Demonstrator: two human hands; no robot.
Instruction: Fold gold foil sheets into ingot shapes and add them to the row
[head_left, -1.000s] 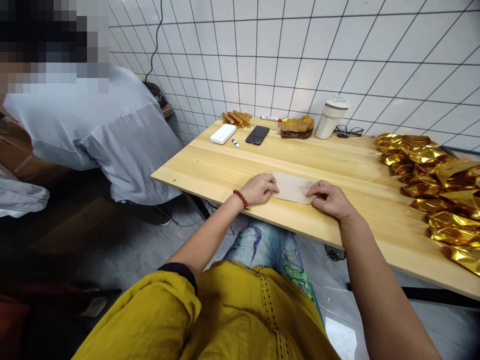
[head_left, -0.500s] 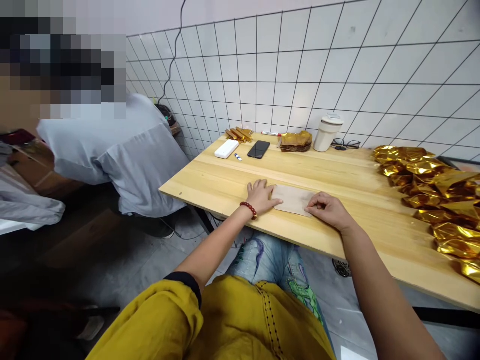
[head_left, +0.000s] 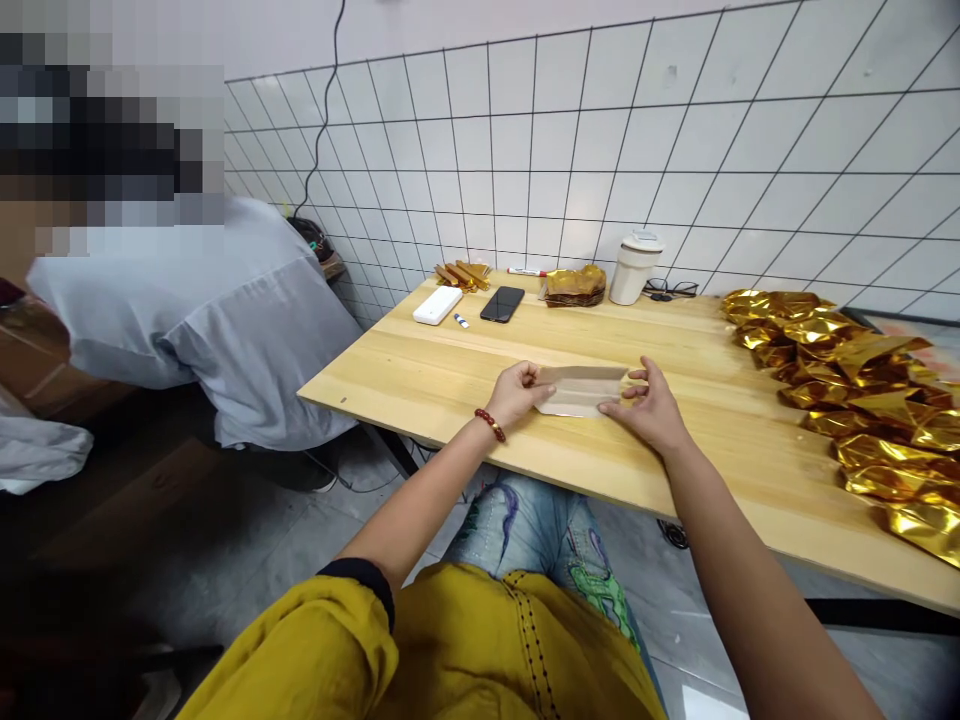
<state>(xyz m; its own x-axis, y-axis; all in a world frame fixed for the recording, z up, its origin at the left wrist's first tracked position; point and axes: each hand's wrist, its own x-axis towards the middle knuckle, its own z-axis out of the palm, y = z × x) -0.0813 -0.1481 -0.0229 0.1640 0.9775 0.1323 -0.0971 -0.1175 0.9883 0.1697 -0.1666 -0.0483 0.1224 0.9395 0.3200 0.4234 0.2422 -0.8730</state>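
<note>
Two bare hands work at a pale, beige-grey rectangular sheet (head_left: 576, 400) near the near edge of the light wooden table (head_left: 420, 375). Its far edge is folded up along its length. The left hand (head_left: 517, 395), with a red bead bracelet (head_left: 490, 424) at the wrist, pinches the sheet's left end between thumb and fingers. The right hand (head_left: 651, 408) has its thumb at the near right corner and its fingers partly spread; I cannot tell whether they grip the sheet.

Towards the far side, from left to right, lie gold-brown strips (head_left: 463, 275), a white rectangular block (head_left: 438, 305), a black phone (head_left: 502, 304), a red-and-white pen (head_left: 527, 272), a gold-brown stack (head_left: 575, 286), a lidded white cup (head_left: 635, 268) and dark-framed glasses (head_left: 675, 289). Crumpled, shiny gold foil pieces (head_left: 862, 370) cover the right part. At far left, a person in a light grey shirt (head_left: 247, 320) sits beside the table.
</note>
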